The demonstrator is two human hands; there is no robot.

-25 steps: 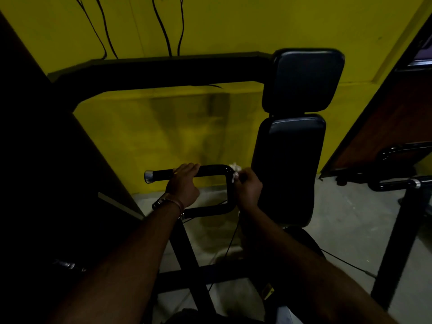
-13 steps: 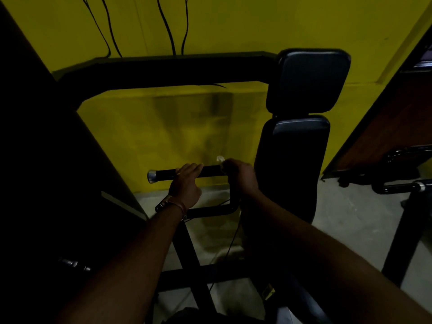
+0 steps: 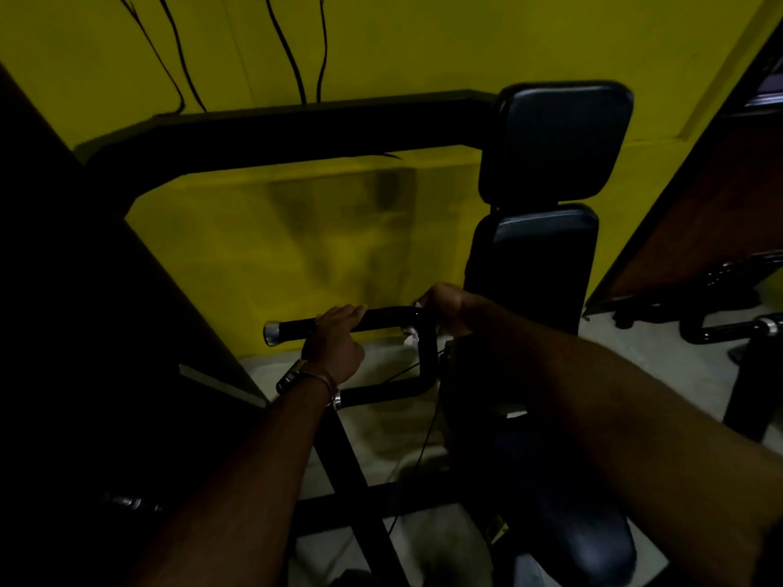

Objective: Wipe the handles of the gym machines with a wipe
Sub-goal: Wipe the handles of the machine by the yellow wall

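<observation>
Gym: padded machine seat (image 3: 546,264), handle (image 3: 381,319)

A big yellow wall (image 3: 339,247) has thin black lines (image 3: 292,57) on it. A brown door (image 3: 712,213) stands at the right, above the grey floor (image 3: 661,374).

I note most of the wipe (image 3: 410,332) is hidden under my right hand (image 3: 445,309); only small white scraps show at the handle (image 3: 381,317) bend. The frame's left side (image 3: 63,332) is too dark to read. The seat (image 3: 593,544) runs off the bottom edge.
</observation>
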